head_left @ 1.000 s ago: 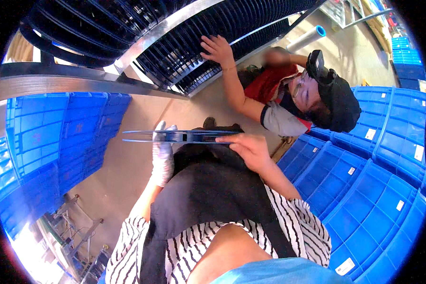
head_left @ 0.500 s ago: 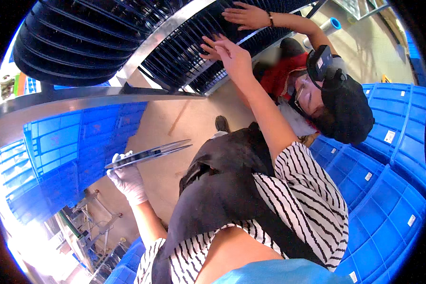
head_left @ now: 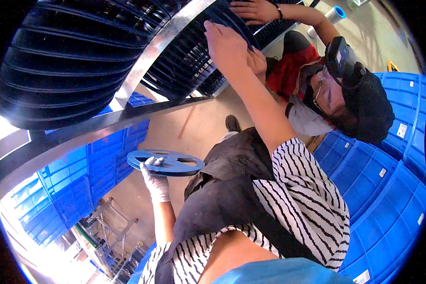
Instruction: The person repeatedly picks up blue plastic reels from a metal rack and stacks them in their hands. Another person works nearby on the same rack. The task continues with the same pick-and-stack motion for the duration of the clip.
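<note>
In the head view, the left hand (head_left: pixel 157 183) is holding a blue reel (head_left: pixel 177 164) out over the floor (head_left: pixel 173 120), to the left of the black apron (head_left: pixel 225 203). Its gloved fingers are gripping the reel near one side, some curling over the upper face, so most of the disc is hanging out unsupported toward the apron. That off-centre hold could be letting it tip, and a smooth glove sliding on a slick face could be adding to a drop. The far rim is lying close to the apron and could be catching on its cloth.

The right hand (head_left: pixel 228 47) is resting up among the black reels (head_left: pixel 68 71) in the rack, just beside a co-worker's hands (head_left: pixel 258 12); whether its fingers are closing on a reel, I cannot tell. With hands crowding one spot, a knuckle could be getting pinched between rims, or a neighbouring reel could be getting dragged along.

The blue reel is showing a flat, round, plastic-looking flange with dark slots. The black reels are standing in tight, ribbed rows behind a shiny metal rail (head_left: pixel 158 47). Gridded blue crates (head_left: pixel 359 163) are stacking up at the right, and wavy black-and-white stripes are covering the right sleeve (head_left: pixel 310 194).
</note>
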`<action>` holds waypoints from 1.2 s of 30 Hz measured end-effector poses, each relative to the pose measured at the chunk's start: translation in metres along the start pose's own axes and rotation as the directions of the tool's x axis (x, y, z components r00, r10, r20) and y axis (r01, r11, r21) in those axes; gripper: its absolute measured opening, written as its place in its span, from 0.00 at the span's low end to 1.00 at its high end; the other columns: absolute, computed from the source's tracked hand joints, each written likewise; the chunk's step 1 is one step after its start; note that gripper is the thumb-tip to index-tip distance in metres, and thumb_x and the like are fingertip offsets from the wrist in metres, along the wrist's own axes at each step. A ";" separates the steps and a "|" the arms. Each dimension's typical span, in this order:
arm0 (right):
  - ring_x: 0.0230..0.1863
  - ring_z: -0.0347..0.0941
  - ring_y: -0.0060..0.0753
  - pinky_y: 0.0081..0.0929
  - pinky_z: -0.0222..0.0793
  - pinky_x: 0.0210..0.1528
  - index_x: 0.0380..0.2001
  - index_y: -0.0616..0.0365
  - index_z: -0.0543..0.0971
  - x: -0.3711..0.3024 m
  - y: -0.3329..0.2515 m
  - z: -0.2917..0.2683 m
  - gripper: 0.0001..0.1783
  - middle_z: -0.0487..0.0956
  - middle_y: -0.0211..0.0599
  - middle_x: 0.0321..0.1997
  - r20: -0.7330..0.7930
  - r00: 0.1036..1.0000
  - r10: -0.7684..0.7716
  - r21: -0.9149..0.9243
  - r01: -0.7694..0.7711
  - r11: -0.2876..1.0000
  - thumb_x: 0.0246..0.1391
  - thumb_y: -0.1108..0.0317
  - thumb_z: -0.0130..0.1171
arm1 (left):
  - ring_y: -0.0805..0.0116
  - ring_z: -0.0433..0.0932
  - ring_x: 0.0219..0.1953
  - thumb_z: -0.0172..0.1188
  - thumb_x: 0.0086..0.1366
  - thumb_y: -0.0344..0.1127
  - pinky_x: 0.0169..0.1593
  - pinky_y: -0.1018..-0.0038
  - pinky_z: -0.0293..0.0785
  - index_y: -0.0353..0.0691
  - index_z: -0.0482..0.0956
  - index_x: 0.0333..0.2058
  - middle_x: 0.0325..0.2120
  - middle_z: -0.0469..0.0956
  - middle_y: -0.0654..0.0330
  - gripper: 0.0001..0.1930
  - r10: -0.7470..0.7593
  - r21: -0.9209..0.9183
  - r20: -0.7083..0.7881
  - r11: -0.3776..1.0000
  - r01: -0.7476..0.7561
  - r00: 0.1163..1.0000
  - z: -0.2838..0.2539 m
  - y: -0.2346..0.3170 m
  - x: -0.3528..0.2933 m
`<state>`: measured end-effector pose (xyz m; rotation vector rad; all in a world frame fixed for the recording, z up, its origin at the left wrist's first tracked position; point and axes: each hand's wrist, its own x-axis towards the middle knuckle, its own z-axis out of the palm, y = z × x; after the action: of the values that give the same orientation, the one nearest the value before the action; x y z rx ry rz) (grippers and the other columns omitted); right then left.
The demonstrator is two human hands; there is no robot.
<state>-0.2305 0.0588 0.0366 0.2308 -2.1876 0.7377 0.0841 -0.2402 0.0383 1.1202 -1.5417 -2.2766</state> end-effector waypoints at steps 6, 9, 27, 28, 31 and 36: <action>0.42 0.76 0.43 0.34 0.74 0.42 0.48 0.56 0.74 -0.020 -0.010 0.000 0.17 0.79 0.39 0.43 0.302 0.917 0.262 -0.033 -0.264 0.964 0.54 0.66 0.55 | 0.60 0.75 0.41 0.48 0.66 0.57 0.54 0.63 0.64 0.38 0.73 0.42 0.32 0.79 0.55 0.25 -0.078 0.003 0.095 0.997 0.078 0.992 0.006 -0.004 0.028; 0.43 0.76 0.44 0.34 0.73 0.45 0.48 0.56 0.74 -0.029 -0.005 0.010 0.17 0.79 0.40 0.43 0.269 0.924 0.271 -0.036 -0.272 0.962 0.54 0.68 0.55 | 0.62 0.75 0.43 0.47 0.67 0.56 0.56 0.63 0.62 0.39 0.73 0.43 0.33 0.80 0.55 0.24 -0.088 0.059 0.104 0.995 0.082 0.991 0.014 -0.007 0.034; 0.45 0.73 0.43 0.35 0.71 0.45 0.45 0.54 0.77 -0.109 -0.029 -0.001 0.15 0.79 0.38 0.43 0.316 0.875 0.366 0.162 -0.430 0.888 0.51 0.71 0.58 | 0.62 0.73 0.42 0.45 0.67 0.57 0.54 0.65 0.61 0.37 0.72 0.43 0.35 0.77 0.54 0.25 -0.146 0.086 0.067 0.986 0.141 0.987 -0.008 -0.027 0.061; 0.46 0.73 0.43 0.35 0.71 0.46 0.44 0.55 0.77 -0.116 -0.030 -0.001 0.16 0.79 0.37 0.43 0.314 0.881 0.353 0.193 -0.423 0.885 0.50 0.71 0.59 | 0.61 0.73 0.42 0.45 0.67 0.57 0.54 0.65 0.61 0.37 0.72 0.42 0.35 0.77 0.54 0.25 -0.154 0.092 0.069 0.985 0.148 0.986 -0.007 -0.027 0.062; 0.46 0.73 0.42 0.36 0.71 0.46 0.44 0.55 0.77 -0.132 -0.031 -0.004 0.15 0.79 0.38 0.43 0.366 0.858 0.361 0.201 -0.452 0.869 0.50 0.71 0.58 | 0.61 0.73 0.42 0.45 0.67 0.57 0.54 0.65 0.61 0.37 0.72 0.42 0.35 0.78 0.54 0.25 -0.167 0.111 0.075 0.981 0.158 0.983 -0.004 -0.025 0.066; 0.45 0.74 0.43 0.35 0.71 0.47 0.43 0.55 0.77 -0.134 -0.023 -0.006 0.15 0.79 0.38 0.44 0.318 0.882 0.348 0.189 -0.419 0.888 0.50 0.72 0.58 | 0.61 0.73 0.43 0.44 0.68 0.57 0.54 0.65 0.61 0.37 0.73 0.43 0.35 0.78 0.53 0.25 -0.163 0.169 0.116 0.975 0.143 0.980 0.008 -0.028 0.067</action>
<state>-0.1282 0.0339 -0.0502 0.0183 -2.4337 1.2825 0.0388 -0.2570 -0.0167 1.1915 -1.7728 -2.4036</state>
